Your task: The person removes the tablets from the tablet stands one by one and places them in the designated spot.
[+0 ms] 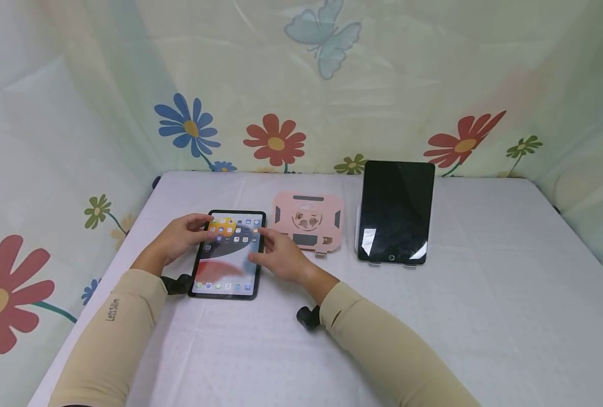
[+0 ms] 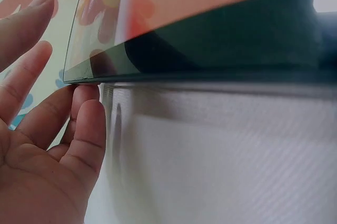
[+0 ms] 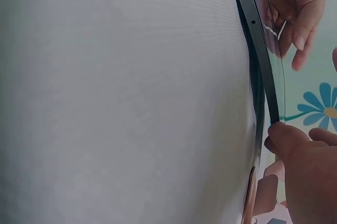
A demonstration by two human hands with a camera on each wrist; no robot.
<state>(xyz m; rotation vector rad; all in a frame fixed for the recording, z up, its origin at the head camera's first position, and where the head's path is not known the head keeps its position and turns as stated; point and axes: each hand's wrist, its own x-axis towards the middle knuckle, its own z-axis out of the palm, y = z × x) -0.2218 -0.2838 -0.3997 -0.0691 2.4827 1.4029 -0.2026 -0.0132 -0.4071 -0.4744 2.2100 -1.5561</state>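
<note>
A tablet with its screen lit, showing rows of icons, is at the left of the table in the head view. My left hand grips its upper left edge; the left wrist view shows fingertips right at the tablet's rim, with other fingers spread apart from it. At the opposite edge my right hand pinches the side, thumb and finger meeting the dark rim in the right wrist view. Just beyond the right hand lies a pink stand with dark pads and a round cut-out.
A second, dark-screened tablet leans on a stand to the right. White cloth covers the table, and a flower-printed curtain hangs around its back and sides. Small black wrist cameras sit at both sleeves.
</note>
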